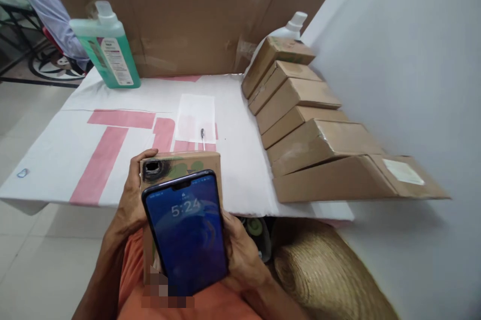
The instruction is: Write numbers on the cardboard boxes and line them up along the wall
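A dark smartphone (187, 232) with a lit blue screen showing a clock lies on top of a small brown cardboard box (180, 166), both held low over my lap. My left hand (132, 199) wraps the left side of the box, thumb on its top corner. My right hand (240, 252) grips the phone and box from the right and below. Both hands are closed round them.
A white and pink sheet (112, 144) covers the work surface, with a clear plastic bag (195, 117) and a small pen-like thing (202, 135) on it. Several brown boxes (311, 134) lean in a row along the right wall. A green bottle (107, 47) and a white bottle (295, 24) stand at the back. A straw hat (323, 270) lies lower right.
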`<move>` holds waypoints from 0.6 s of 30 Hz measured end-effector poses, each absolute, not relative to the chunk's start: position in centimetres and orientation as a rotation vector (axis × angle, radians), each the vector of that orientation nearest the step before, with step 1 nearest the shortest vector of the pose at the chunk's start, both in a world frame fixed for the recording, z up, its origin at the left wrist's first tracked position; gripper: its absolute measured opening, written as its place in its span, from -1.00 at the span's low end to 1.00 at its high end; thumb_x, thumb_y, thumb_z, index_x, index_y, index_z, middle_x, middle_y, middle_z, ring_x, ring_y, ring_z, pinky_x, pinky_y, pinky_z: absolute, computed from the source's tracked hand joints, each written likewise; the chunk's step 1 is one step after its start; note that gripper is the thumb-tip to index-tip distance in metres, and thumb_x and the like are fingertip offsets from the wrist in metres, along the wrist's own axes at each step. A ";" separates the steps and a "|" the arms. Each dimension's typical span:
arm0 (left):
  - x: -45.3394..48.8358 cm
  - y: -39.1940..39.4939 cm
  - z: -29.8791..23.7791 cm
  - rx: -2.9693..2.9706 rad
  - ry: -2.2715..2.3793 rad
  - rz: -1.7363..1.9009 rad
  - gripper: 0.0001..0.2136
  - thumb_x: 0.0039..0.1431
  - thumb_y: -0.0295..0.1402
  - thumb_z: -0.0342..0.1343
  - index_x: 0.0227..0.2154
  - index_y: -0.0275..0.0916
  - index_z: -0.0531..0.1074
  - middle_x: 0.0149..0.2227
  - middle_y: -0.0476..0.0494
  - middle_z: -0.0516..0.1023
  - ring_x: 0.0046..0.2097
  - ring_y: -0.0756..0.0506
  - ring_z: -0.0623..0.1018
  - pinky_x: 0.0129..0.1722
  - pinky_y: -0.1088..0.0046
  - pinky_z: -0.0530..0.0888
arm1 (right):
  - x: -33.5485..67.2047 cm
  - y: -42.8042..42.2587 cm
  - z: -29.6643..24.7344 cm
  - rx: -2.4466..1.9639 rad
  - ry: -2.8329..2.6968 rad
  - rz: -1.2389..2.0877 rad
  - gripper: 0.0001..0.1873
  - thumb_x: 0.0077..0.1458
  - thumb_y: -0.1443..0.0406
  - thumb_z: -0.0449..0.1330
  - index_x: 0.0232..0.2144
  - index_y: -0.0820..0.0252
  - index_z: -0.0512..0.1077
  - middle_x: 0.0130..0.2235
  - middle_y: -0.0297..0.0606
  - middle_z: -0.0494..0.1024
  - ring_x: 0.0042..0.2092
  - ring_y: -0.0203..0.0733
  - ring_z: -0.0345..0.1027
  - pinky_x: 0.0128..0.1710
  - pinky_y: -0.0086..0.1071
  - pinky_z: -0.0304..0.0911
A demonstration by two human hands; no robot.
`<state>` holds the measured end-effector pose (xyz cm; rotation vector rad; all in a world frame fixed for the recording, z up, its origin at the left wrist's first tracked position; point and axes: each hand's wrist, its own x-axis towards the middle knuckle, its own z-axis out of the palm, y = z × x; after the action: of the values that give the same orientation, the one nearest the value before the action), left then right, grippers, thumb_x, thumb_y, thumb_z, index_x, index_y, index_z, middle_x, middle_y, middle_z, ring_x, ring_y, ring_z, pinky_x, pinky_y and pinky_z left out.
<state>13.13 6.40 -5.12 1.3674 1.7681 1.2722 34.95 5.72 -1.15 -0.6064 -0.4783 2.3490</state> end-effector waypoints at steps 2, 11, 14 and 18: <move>12.7 6.4 -4.9 1.391 1.704 1.246 -0.25 0.11 -0.10 0.40 0.36 0.01 0.30 0.14 -0.19 0.55 0.04 -0.28 0.64 0.08 0.11 0.62 | 35.3 6.4 -0.9 -0.617 -0.472 2.374 -0.41 0.08 -0.26 0.40 -0.22 0.10 0.70 -0.25 -0.20 0.78 -0.05 0.07 0.70 0.09 -0.08 0.57; 10.8 6.5 -5.7 1.230 1.860 1.231 -0.25 0.10 0.10 0.38 0.32 0.01 0.36 0.24 -0.24 0.51 0.21 -0.44 0.57 0.19 -0.14 0.58 | 42.0 13.3 -4.1 -0.760 -0.470 1.975 -0.28 0.26 -0.26 0.09 -0.14 0.25 0.62 -0.22 -0.05 0.75 -0.30 0.02 0.63 -0.16 -0.10 0.57; 10.5 6.6 -6.1 1.182 1.865 1.238 -0.22 0.08 0.14 0.38 0.33 0.04 0.35 0.30 -0.27 0.48 0.26 -0.48 0.53 0.25 -0.25 0.52 | 43.8 15.3 -7.6 -0.927 -0.440 1.882 -0.30 0.32 -0.23 0.05 -0.18 0.26 0.61 -0.28 -0.05 0.74 -0.35 -0.01 0.62 -0.23 -0.16 0.56; 10.6 6.8 -5.9 1.154 1.852 1.226 -0.22 0.08 0.15 0.40 0.32 0.04 0.35 0.29 -0.28 0.49 0.27 -0.51 0.53 0.29 -0.32 0.47 | 44.3 17.0 -11.2 -1.261 -0.626 1.730 -0.22 0.37 -0.29 -0.10 -0.20 0.21 0.57 -0.40 -0.08 0.68 -0.41 0.00 0.61 -0.26 -0.11 0.56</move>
<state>10.58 6.84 -5.88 1.1542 1.8516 1.2259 44.33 17.02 -11.23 -1.2606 -0.6256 1.7301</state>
